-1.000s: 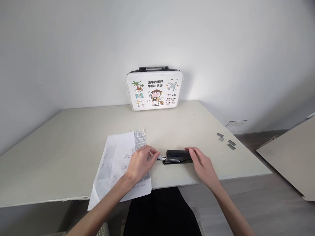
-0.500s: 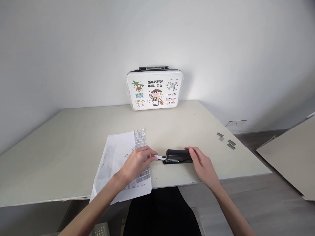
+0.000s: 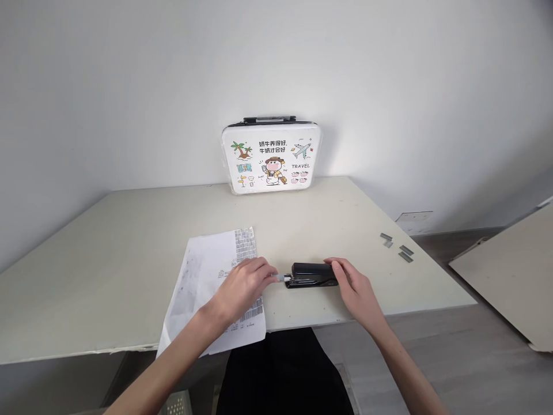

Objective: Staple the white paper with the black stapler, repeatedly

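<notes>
A black stapler lies on its base on the table, its mouth end facing left. My right hand is closed around its right end, thumb along the near side and fingers over the top. My left hand pinches a small silvery strip of staples between thumb and fingertips. The strip meets the metal at the stapler's left end; whether it sits inside the channel, I cannot tell. Beneath my left hand and forearm lie printed paper sheets, which hang over the table's front edge.
Several staple strips lie near the right edge of the pale table. A white cartoon-printed case stands against the wall at the back. A pale panel is beyond the table on the right.
My left fingers have turned slightly, and the strip between them now looks greyer and less tilted, in line with the stapler. The stapler and my right hand have stayed put.
</notes>
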`<state>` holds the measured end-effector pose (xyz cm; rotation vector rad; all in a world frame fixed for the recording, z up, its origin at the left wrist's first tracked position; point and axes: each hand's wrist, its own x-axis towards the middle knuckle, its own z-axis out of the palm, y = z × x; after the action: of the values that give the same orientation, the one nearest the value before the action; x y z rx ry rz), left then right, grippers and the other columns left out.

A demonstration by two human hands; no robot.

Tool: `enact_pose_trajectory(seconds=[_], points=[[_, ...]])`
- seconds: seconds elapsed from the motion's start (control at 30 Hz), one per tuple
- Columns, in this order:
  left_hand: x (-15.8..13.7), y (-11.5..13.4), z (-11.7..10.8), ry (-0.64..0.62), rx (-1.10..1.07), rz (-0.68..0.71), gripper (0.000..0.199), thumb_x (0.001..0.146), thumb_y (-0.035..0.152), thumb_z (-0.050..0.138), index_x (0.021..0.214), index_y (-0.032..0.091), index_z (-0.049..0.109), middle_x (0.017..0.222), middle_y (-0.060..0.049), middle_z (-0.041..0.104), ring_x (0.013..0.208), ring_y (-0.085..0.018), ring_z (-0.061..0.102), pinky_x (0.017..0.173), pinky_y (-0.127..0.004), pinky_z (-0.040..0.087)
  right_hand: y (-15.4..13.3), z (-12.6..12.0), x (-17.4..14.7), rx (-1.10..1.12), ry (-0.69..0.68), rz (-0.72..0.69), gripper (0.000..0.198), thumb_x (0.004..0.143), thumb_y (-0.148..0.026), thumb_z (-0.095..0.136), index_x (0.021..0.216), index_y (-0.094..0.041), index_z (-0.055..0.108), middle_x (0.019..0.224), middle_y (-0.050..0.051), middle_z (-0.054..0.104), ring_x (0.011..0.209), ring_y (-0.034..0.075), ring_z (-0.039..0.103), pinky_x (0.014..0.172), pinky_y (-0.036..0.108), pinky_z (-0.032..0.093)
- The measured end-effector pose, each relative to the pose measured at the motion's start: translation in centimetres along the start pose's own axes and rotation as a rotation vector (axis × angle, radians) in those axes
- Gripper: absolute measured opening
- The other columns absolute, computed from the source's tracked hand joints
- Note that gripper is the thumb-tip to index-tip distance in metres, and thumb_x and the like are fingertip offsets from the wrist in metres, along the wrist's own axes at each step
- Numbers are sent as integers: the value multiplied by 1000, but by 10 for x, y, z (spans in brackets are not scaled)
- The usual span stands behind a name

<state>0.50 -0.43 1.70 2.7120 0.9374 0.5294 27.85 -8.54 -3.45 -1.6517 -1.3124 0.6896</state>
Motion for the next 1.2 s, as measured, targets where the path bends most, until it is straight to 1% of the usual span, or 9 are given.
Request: enact_pose_trajectory(seconds=[0.2, 0.3, 0.4, 0.53, 0.7, 0.87, 1.0, 1.1, 1.2], points=[[5, 4, 2, -28, 85, 17, 26, 109, 28, 49, 107, 18, 72, 97, -7, 73, 86, -25, 68, 77, -41, 56, -1, 0, -1, 0, 9, -12, 51, 106, -61, 37, 128, -26, 68, 131, 9, 71, 115, 27, 67, 90, 36, 54], [7, 8, 3, -43, 115, 4, 21, 107, 25, 53, 107, 19, 73, 96, -6, 73, 83, -24, 68, 77, -39, 55, -2, -1, -1, -8, 6, -9, 51, 106, -61, 37, 127, -26, 68, 130, 8, 72, 115, 26, 67, 89, 35, 55], [5, 5, 3, -37, 111, -23, 18, 105, 29, 59, 109, 20, 74, 97, -5, 73, 83, -24, 68, 77, -39, 54, -3, -1, -1, -4, 5, -7, 51, 106, -61, 37, 127, -26, 68, 131, 8, 71, 115, 26, 67, 90, 35, 54], [-2, -8, 0, -24, -28, -44, 22, 105, 36, 60, 111, 21, 75, 96, -5, 74, 86, -23, 70, 74, -36, 55, -3, 0, -2, 7, 18, -12, 51, 106, -61, 37, 124, -26, 70, 130, 8, 72, 115, 26, 67, 92, 35, 53], [-1, -19, -4, -37, -234, 34, 29, 106, 43, 57, 106, 23, 78, 96, -6, 76, 86, -20, 70, 75, -34, 56, -8, -2, -4, 35, 9, 10, 52, 105, -63, 40, 122, -25, 71, 126, 9, 74, 110, 27, 68, 84, 34, 54], [14, -18, 1, -75, -288, 112, 28, 103, 45, 61, 99, 23, 80, 92, -6, 76, 85, -21, 70, 74, -34, 55, -15, -8, -5, -2, -75, -36, 51, 107, -60, 37, 123, -26, 70, 113, 7, 76, 95, 25, 68, 80, 34, 53], [26, -15, 9, -89, -323, 109, 27, 101, 47, 64, 103, 23, 78, 95, -6, 76, 85, -21, 70, 73, -33, 53, -12, -9, -4, -37, -112, -84, 50, 107, -59, 36, 123, -26, 69, 109, 6, 75, 86, 24, 66, 76, 34, 52], [32, -13, 14, -79, -322, 87, 28, 101, 47, 64, 102, 22, 76, 95, -6, 74, 78, -19, 68, 69, -31, 51, -9, -8, -3, -51, -134, -104, 48, 107, -59, 37, 123, -26, 68, 111, 7, 75, 88, 23, 66, 77, 33, 52], [36, -13, 16, -88, -332, 81, 26, 100, 46, 66, 102, 22, 74, 95, -4, 73, 77, -18, 67, 68, -29, 50, -7, -8, -3, -60, -148, -116, 48, 108, -58, 36, 123, -25, 67, 113, 7, 74, 90, 24, 66, 78, 34, 52]])
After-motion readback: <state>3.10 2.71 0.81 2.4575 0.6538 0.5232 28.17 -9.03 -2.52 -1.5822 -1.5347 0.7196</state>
